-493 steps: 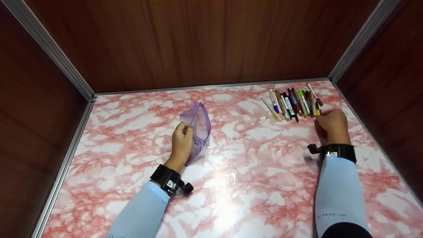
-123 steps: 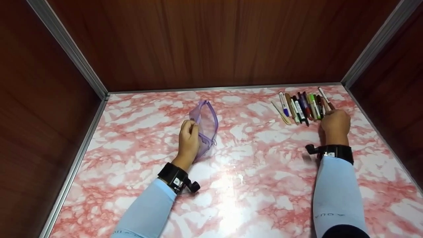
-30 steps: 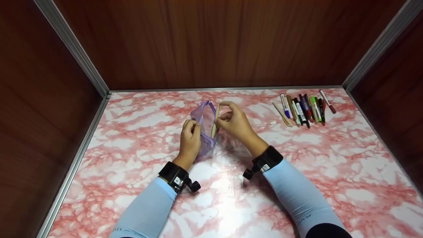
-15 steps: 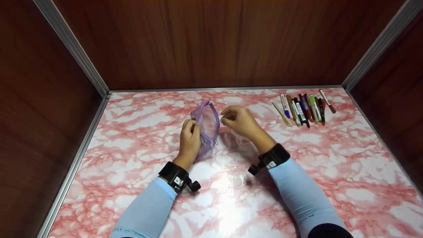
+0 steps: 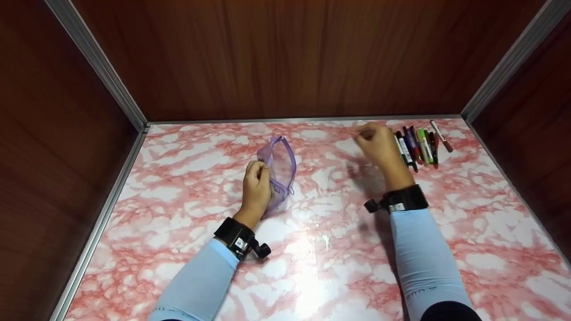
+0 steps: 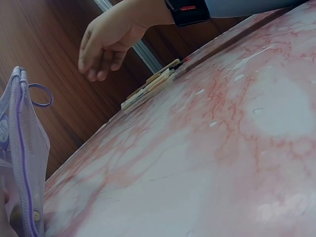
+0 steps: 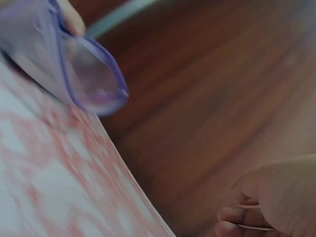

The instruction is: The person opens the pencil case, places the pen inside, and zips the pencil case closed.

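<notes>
A see-through purple zip pouch (image 5: 281, 165) stands on the table with its mouth spread wide to the right. My left hand (image 5: 257, 183) pinches its left edge. In the left wrist view the zip and ring pull of the pouch (image 6: 22, 148) show close up. My right hand (image 5: 378, 145) hovers in the air left of a row of pens and markers (image 5: 415, 147), covering the row's left end. Its fingers are loosely bent, and the left wrist view shows this right hand (image 6: 106, 44) with nothing in it.
One white and brown marker (image 5: 441, 136) lies a little apart at the far right. Brown wood panels (image 5: 285, 58) enclose the back and both sides of the marbled pink table (image 5: 187, 147).
A second ago my right hand held a beige pen at the pouch's mouth. It let go of the pen there, then moved right to the pens. My left hand stayed put.
</notes>
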